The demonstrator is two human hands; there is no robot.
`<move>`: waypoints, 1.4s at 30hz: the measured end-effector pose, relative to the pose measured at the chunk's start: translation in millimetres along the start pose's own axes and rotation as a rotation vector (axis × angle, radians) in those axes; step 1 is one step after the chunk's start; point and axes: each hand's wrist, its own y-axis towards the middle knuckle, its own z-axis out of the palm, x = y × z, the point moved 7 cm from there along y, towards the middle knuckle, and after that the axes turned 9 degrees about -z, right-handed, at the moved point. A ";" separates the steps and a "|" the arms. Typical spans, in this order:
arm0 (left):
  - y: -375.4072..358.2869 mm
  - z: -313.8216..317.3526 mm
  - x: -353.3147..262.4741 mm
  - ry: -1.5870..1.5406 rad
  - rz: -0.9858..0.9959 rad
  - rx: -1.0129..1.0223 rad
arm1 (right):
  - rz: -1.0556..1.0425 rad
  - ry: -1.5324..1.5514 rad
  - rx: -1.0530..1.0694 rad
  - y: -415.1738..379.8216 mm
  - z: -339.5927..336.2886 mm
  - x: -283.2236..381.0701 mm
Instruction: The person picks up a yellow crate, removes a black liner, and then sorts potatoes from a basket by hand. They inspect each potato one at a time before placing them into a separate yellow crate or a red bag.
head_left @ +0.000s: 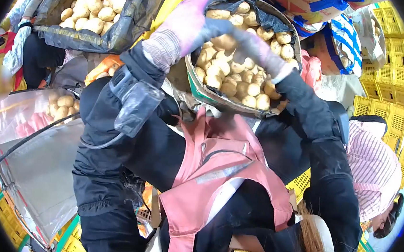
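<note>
Pink apron (186, 196) is closest, down at 6 o'clock. Up around 12 there's a box (195, 88) full of potatoes (251, 89), left hand (196, 22) over its 10, right hand (261, 52) near its 1, both gloved. Fingers are blurry, so can't tell whether either grip's holding anything.

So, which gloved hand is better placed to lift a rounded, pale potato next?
Probably the right hand: it appears over potatoes, while the left hand straddles the rim of the cardboard box.

Bright, with dark-rimmed fisheye distortion
</note>
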 end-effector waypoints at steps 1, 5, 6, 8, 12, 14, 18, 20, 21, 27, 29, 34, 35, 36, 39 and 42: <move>-3.6 7.2 -1.1 0.107 0.168 -0.130 | -0.053 0.090 -0.024 -11.8 0.1 27.1; -8.1 13.9 -20.0 -0.438 -0.055 0.168 | -0.306 0.291 -0.156 -21.1 -7.8 64.9; -4.6 14.3 -10.4 -0.626 -0.136 0.155 | -0.286 0.336 -0.036 -9.5 -4.5 44.3; -10.9 6.6 0.4 -0.526 0.186 -0.019 | -0.399 -0.341 0.107 7.9 21.3 -3.9; -8.0 6.8 -4.1 -0.588 0.296 -0.074 | -0.441 -1.113 0.489 3.7 106.3 -114.7; -0.4 11.7 -1.1 -1.154 0.198 0.162 | -0.419 -1.014 0.443 7.5 105.6 -118.8; 9.2 26.4 12.9 -1.525 -0.081 0.376 | -0.076 -0.235 0.308 7.6 62.1 -120.9; 11.9 26.1 12.4 -1.327 -0.067 0.277 | 0.139 0.387 0.046 -23.3 32.9 -69.7; 12.3 27.6 10.7 -1.369 -0.137 0.257 | 0.150 0.641 0.033 -30.0 25.7 -55.4; 7.6 55.5 5.2 -1.194 -0.355 0.289 | -0.052 1.071 -0.003 -77.7 -14.5 9.5; -3.6 50.9 -27.0 -0.431 0.015 0.264 | -0.297 0.925 0.108 -87.9 -18.3 26.2; -27.3 102.7 -27.7 -0.705 -0.327 0.437 | -0.268 0.650 -0.261 -96.0 -46.8 4.7; -24.6 110.2 -25.0 -0.680 -0.270 0.438 | -0.546 0.278 -0.448 -104.3 -63.3 24.9; -22.2 116.8 -21.4 -0.655 -0.214 0.440 | -0.547 0.127 -0.501 -110.7 -69.7 29.2; -25.8 119.1 -39.1 -0.635 -0.143 0.510 | -0.573 0.066 -0.571 -120.2 -71.7 40.0; -28.2 123.1 -42.6 -0.682 -0.198 0.526 | -0.597 0.270 -0.580 -122.7 -66.8 38.0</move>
